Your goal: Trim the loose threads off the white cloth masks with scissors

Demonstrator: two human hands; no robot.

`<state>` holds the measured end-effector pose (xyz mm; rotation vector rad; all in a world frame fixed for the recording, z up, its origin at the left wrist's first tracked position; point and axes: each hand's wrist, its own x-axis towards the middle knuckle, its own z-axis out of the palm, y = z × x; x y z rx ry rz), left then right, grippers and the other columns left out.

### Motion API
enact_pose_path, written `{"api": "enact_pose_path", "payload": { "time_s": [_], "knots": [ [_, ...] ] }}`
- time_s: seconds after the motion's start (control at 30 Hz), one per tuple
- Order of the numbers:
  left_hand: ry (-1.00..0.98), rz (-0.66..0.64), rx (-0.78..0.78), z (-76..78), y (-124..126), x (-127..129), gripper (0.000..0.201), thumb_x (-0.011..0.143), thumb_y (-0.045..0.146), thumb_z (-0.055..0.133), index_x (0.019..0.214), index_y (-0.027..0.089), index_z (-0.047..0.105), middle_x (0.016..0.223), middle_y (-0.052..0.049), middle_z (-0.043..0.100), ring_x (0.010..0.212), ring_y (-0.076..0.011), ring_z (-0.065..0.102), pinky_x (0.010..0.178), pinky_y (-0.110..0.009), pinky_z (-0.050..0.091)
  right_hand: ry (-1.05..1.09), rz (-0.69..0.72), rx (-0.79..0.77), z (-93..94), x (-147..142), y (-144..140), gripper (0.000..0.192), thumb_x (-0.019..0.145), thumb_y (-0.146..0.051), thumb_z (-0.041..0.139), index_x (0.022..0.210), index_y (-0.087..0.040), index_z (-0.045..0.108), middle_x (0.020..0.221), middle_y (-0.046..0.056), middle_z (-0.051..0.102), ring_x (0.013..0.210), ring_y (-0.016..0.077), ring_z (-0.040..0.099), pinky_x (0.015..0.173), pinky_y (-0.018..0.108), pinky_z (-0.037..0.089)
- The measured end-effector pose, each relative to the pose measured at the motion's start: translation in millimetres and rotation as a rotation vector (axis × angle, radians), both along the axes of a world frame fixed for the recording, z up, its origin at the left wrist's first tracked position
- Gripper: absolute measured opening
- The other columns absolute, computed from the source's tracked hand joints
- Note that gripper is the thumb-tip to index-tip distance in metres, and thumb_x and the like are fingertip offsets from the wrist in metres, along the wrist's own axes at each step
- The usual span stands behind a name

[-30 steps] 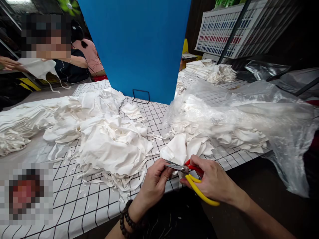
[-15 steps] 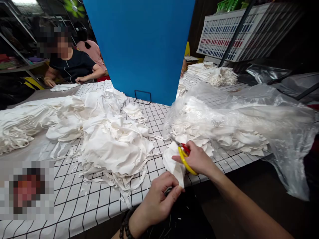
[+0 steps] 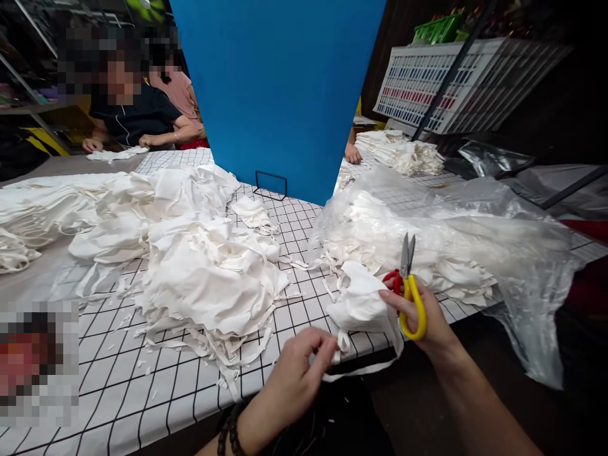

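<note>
Pinching a thin white strap at the desk (image 3: 142, 386) edge, the left hand (image 3: 294, 373) has its fingers (image 3: 327, 347) closed on it — the white cloth piece (image 3: 361, 304) lies just beyond, touching the right hand (image 3: 422, 316), whose fingers grip upright scissors (image 3: 408, 285), blades nearly closed. A cloth heap (image 3: 209, 278) lies left.

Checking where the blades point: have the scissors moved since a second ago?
Yes. The scissors in the right hand swung from lying flat at the table edge to blades-up, farther right, nearer the plastic bag.
</note>
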<state>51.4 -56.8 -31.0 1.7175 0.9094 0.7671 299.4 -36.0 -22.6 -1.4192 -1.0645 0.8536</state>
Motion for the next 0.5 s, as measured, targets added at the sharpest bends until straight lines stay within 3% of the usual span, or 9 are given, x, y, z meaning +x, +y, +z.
{"api": "enact_pose_path", "payload": {
  "time_s": [0.1,0.17,0.3,0.4,0.5],
  "knots": [
    [0.003,0.104,0.1,-0.2,28,18,0.02,0.092,0.029,0.053,0.106,0.019,0.062,0.104,-0.009,0.066,0.09,-0.0203,0.06,0.082,-0.031,0.047,0.02,0.067,-0.019,2.8,-8,-4,0.037,0.064,-0.041,0.081,0.081,-0.022,0.054,0.081,-0.002,0.054,0.071,0.0138,0.052,0.066,0.026,0.045],
    [0.016,0.095,0.103,-6.1,46,35,0.034,0.087,0.028,0.058,0.119,0.018,0.057,0.113,-0.011,0.064,0.095,-0.0221,0.06,0.083,-0.033,0.047,0.049,0.093,-0.007,4.7,-13,-3,0.038,0.064,-0.04,0.082,0.082,-0.022,0.054,0.083,-0.002,0.054,0.072,0.0135,0.052,0.067,0.025,0.045],
    [0.007,0.075,0.003,-20.9,65,60,0.037,0.085,0.024,0.057,0.122,0.018,0.054,0.095,-0.008,0.067,0.085,-0.0212,0.061,0.075,-0.033,0.047,0.099,0.145,-0.01,8.1,-16,-3,0.038,0.066,-0.037,0.082,0.087,-0.023,0.054,0.085,-0.003,0.054,0.072,0.0123,0.053,0.067,0.024,0.045],
    [-0.057,0.068,-0.064,-17.7,67,55,0.032,0.088,0.02,0.048,0.12,0.018,0.052,0.082,-0.003,0.065,0.077,-0.0178,0.06,0.072,-0.03,0.046,0.073,0.208,-0.049,6.8,-8,-6,0.042,0.065,-0.035,0.083,0.091,-0.023,0.053,0.083,-0.003,0.057,0.069,0.0122,0.055,0.064,0.023,0.046],
    [-0.006,0.029,-0.022,3.0,63,31,0.03,0.093,0.022,0.041,0.122,0.019,0.047,0.076,-0.001,0.061,0.073,-0.0164,0.058,0.07,-0.028,0.045,-0.074,0.241,-0.134,-0.2,4,-8,0.041,0.063,-0.035,0.083,0.088,-0.022,0.053,0.08,-0.001,0.062,0.065,0.0133,0.057,0.059,0.024,0.047]
  ]
}}
